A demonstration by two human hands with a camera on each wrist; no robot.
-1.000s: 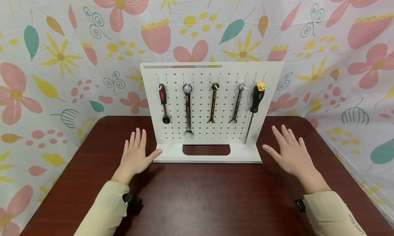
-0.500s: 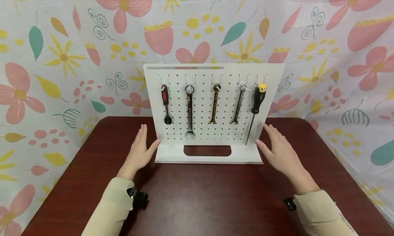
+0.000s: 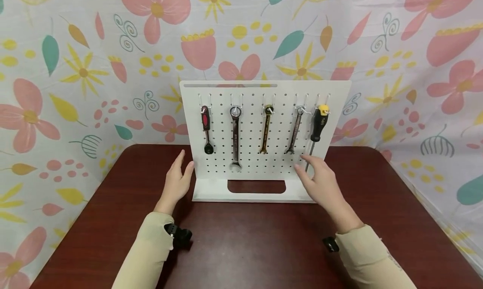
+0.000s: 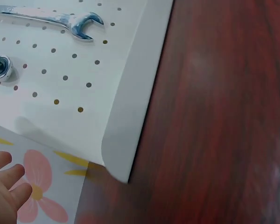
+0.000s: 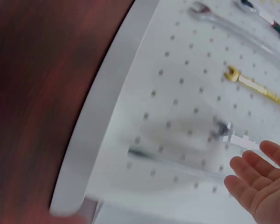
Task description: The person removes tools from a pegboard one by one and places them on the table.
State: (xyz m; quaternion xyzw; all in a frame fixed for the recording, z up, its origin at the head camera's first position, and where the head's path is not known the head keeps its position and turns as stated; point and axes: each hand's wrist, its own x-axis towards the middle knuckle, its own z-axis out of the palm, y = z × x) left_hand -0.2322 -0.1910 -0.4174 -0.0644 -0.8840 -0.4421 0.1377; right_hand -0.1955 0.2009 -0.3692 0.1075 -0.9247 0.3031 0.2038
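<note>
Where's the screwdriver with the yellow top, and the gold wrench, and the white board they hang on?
Screwdriver (image 3: 318,130), head view: its black handle.
Gold wrench (image 3: 266,131), head view: middle of its shaft.
White board (image 3: 250,135), head view: bare holed face, near the middle.

At twelve o'clock I see a white cloth (image 3: 241,16) printed with pink flowers (image 3: 155,10), yellow blooms (image 3: 82,72) and teal leaves (image 3: 50,54), reaching round to nine and three, creased toward four. In front spreads the dark reddish-brown surface (image 3: 245,247), its far corners rounded at ten and two, a pale sheen near six.
</note>
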